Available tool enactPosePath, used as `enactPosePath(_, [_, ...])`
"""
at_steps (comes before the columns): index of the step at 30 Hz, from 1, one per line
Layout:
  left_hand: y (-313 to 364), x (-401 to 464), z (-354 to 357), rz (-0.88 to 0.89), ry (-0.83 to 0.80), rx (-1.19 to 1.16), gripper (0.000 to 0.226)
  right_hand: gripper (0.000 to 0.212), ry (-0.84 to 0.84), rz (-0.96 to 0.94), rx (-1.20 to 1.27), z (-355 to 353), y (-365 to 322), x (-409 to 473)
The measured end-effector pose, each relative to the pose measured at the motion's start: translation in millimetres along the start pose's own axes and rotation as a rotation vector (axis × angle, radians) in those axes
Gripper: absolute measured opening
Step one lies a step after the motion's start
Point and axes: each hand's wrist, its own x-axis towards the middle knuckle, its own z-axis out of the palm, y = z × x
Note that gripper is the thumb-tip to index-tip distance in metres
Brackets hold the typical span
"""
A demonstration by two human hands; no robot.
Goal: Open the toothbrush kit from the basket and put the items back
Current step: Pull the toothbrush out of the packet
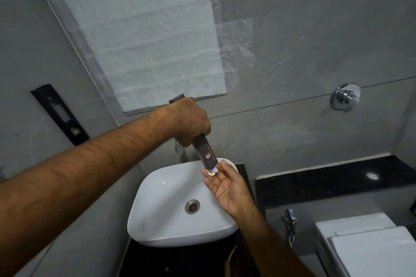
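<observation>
My left hand [191,121] is closed around the top of a dark brown toothbrush kit box [206,152] with a gold logo, held tilted above the white sink [157,189]. A pale item [212,170] sticks out of the box's lower end. My right hand [227,189] is palm up just under that end, its fingertips pinching the pale item. The basket is mostly hidden; only a tan edge [230,258] shows below the sink.
A covered mirror [144,36] hangs on the grey wall above the sink. A chrome valve [344,96] sits on the wall at right. A black stone ledge [337,177] and a white toilet tank [369,245] lie at right, with a chrome spray fitting [289,220].
</observation>
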Motion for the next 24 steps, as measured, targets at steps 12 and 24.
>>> enactPosePath(12, [-23.0, -7.2, 15.3, -0.085, -0.028, -0.192, 0.021, 0.011, 0.016, -0.201, -0.391, 2.9, -19.6, -2.2])
enactPosePath(24, [-9.1, -2.0, 22.4, -0.054, -0.043, -0.179, 0.026, 0.024, 0.148, -0.082, -0.481, 10.3, -12.7, -5.1])
